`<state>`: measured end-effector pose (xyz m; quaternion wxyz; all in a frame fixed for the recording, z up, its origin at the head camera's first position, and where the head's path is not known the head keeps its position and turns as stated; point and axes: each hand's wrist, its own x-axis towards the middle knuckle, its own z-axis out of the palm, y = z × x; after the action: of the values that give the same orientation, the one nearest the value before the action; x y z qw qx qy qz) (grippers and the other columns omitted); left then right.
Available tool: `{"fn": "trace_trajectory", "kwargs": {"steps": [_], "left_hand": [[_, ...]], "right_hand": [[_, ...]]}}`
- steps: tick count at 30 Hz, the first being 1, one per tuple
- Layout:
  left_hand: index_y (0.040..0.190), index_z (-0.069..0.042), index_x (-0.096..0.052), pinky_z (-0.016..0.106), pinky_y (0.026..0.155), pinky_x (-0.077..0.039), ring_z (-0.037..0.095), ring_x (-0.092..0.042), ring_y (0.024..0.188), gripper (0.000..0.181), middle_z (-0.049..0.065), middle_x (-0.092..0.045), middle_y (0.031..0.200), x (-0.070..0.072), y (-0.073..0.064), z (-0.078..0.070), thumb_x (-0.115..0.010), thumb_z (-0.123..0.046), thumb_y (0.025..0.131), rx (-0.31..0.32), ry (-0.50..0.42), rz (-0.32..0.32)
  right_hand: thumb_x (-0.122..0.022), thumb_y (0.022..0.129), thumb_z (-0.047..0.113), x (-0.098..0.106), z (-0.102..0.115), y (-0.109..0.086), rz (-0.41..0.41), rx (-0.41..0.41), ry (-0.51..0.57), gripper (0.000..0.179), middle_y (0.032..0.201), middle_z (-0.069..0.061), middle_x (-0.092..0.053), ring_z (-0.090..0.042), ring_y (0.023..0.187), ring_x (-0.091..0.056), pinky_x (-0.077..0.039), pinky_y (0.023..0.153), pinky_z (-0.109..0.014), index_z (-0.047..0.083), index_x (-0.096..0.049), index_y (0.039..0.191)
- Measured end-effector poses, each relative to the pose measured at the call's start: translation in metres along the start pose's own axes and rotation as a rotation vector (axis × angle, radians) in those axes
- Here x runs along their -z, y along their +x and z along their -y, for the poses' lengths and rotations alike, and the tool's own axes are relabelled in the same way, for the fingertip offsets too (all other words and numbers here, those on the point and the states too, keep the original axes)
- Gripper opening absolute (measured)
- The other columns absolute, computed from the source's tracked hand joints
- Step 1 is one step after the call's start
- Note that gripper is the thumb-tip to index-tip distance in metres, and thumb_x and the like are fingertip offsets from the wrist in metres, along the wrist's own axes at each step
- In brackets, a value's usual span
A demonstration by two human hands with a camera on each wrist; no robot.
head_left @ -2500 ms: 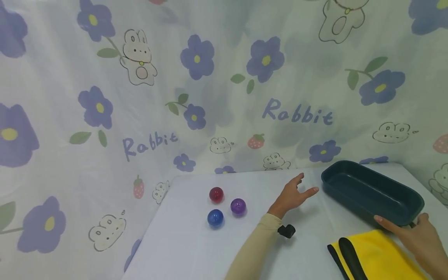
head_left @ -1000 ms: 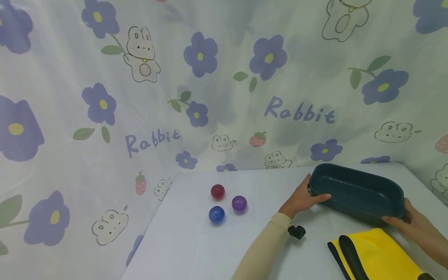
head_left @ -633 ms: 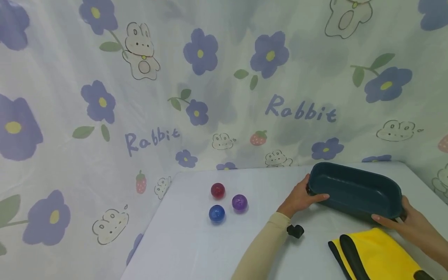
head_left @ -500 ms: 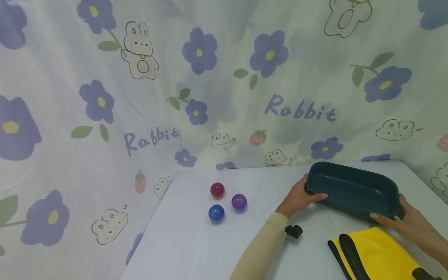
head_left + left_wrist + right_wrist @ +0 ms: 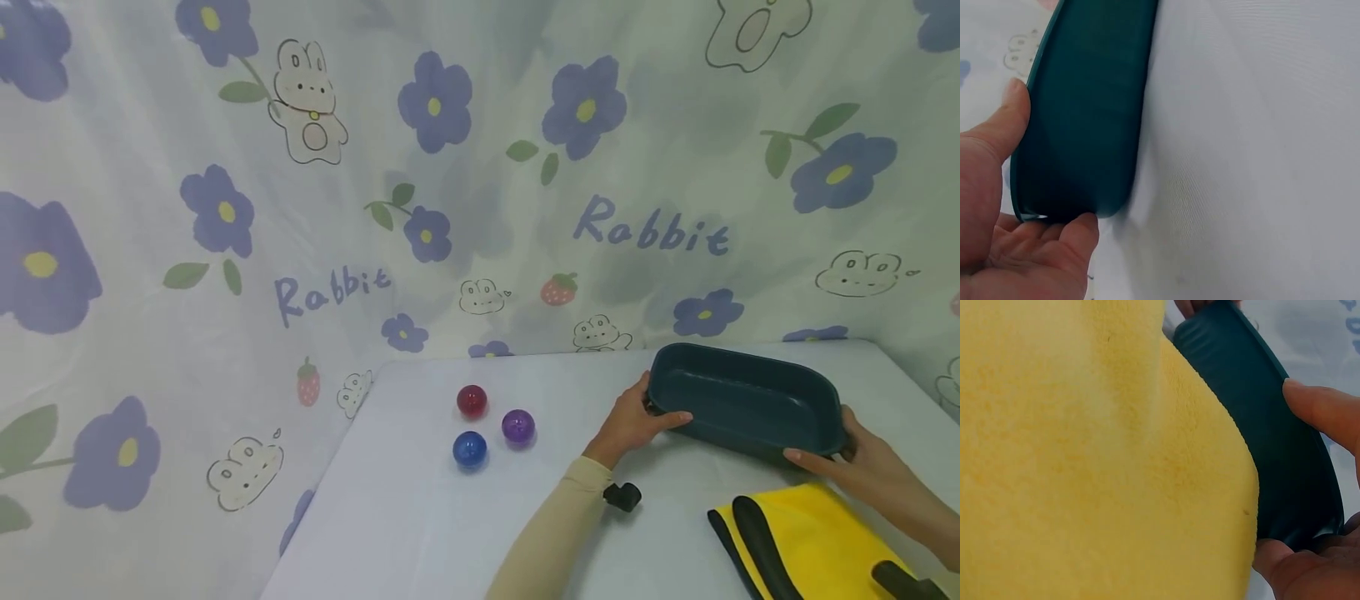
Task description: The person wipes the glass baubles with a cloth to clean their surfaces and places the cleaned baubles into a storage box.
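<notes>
Both hands hold a dark teal, oblong baking dish (image 5: 742, 400) with rounded corners; nothing lies inside it. In the head view, my left hand (image 5: 630, 425) grips its left end, thumb over the near rim. My right hand (image 5: 873, 467) has the right end, its thumb along the front corner. The left wrist view shows the left hand's thumb (image 5: 1013, 115) against the rim and the other fingers curled under the end. In the right wrist view the right thumb (image 5: 1322, 412) presses the rim, with fingers under that end.
A folded yellow cloth (image 5: 817, 525) with black trim lies in front of the dish, below the right arm. Left of the hands, a red ball (image 5: 472, 402), a purple ball (image 5: 518, 427) and a blue ball (image 5: 469, 451) sit on the white table (image 5: 390, 517). A printed curtain hangs behind.
My left hand, earlier apart from the baking dish, has taken its left end. The dish has shifted left and turned more parallel to the back edge, the right hand moving with it.
</notes>
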<state>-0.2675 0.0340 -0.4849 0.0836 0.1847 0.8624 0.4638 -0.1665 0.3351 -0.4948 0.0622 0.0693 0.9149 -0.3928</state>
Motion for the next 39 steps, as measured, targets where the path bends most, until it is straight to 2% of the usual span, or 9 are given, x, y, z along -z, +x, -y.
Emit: {"fn": "trace_trajectory", "kwargs": {"steps": [8, 13, 18, 23, 30, 34, 39], "left_hand": [[0.164, -0.011, -0.027, 0.029, 0.119, -0.045, 0.009, -0.047, 0.146, 0.099, 0.0, -0.045, 0.163, 0.008, -0.009, 0.01, -0.082, -0.043, 0.088, 0.011, -0.032, -0.041], [0.164, -0.008, -0.027, 0.027, 0.12, -0.043, 0.01, -0.045, 0.148, 0.1, 0.003, -0.042, 0.165, 0.016, -0.016, 0.012, -0.082, -0.043, 0.088, 0.012, -0.027, -0.057], [0.163, -0.01, -0.03, 0.026, 0.119, -0.043, 0.01, -0.046, 0.147, 0.097, 0.003, -0.047, 0.162, 0.023, -0.021, 0.018, -0.083, -0.043, 0.088, -0.012, -0.039, -0.078], [0.162, -0.01, -0.031, 0.027, 0.119, -0.044, 0.014, -0.049, 0.146, 0.095, 0.007, -0.051, 0.158, 0.03, -0.029, 0.024, -0.083, -0.04, 0.088, -0.039, -0.071, -0.094], [0.163, -0.008, -0.029, 0.032, 0.12, -0.044, 0.018, -0.048, 0.147, 0.098, 0.01, -0.049, 0.16, 0.04, -0.043, 0.029, -0.083, -0.041, 0.088, -0.013, -0.068, -0.126], [0.162, -0.006, -0.03, 0.032, 0.119, -0.046, 0.02, -0.051, 0.146, 0.097, 0.012, -0.052, 0.158, 0.046, -0.049, 0.031, -0.083, -0.041, 0.088, -0.027, -0.063, -0.142], [0.163, -0.003, -0.027, 0.034, 0.12, -0.045, 0.023, -0.048, 0.148, 0.099, 0.014, -0.047, 0.161, 0.052, -0.059, 0.036, -0.083, -0.037, 0.088, -0.03, -0.08, -0.161]], "right_hand": [[-0.065, 0.096, 0.058, -0.005, 0.011, 0.006, 0.039, 0.012, 0.008, 0.129, 0.151, -0.049, 0.016, -0.071, 0.142, -0.006, -0.023, 0.11, -0.081, -0.007, 0.032, 0.149], [-0.066, 0.097, 0.056, -0.007, 0.017, 0.009, 0.061, 0.036, 0.019, 0.128, 0.153, -0.048, 0.018, -0.07, 0.142, -0.006, -0.023, 0.11, -0.081, -0.008, 0.031, 0.15], [-0.065, 0.098, 0.055, -0.009, 0.025, 0.012, 0.098, 0.058, 0.027, 0.125, 0.154, -0.048, 0.016, -0.072, 0.14, -0.013, -0.028, 0.108, -0.08, -0.008, 0.03, 0.151], [-0.067, 0.097, 0.051, -0.014, 0.033, 0.015, 0.126, 0.08, 0.049, 0.125, 0.156, -0.047, 0.014, -0.07, 0.142, -0.013, -0.027, 0.11, -0.08, -0.008, 0.028, 0.152], [-0.07, 0.097, 0.044, -0.02, 0.048, 0.017, 0.131, 0.141, 0.067, 0.122, 0.158, -0.046, 0.011, -0.069, 0.144, -0.012, -0.023, 0.112, -0.079, -0.01, 0.022, 0.154], [-0.071, 0.097, 0.042, -0.023, 0.055, 0.017, 0.138, 0.155, 0.068, 0.121, 0.159, -0.046, 0.011, -0.069, 0.144, -0.014, -0.025, 0.112, -0.078, -0.01, 0.021, 0.155], [-0.073, 0.096, 0.039, -0.03, 0.062, 0.018, 0.154, 0.166, 0.095, 0.121, 0.16, -0.046, 0.007, -0.069, 0.144, -0.017, -0.026, 0.113, -0.077, -0.01, 0.019, 0.156]]}}
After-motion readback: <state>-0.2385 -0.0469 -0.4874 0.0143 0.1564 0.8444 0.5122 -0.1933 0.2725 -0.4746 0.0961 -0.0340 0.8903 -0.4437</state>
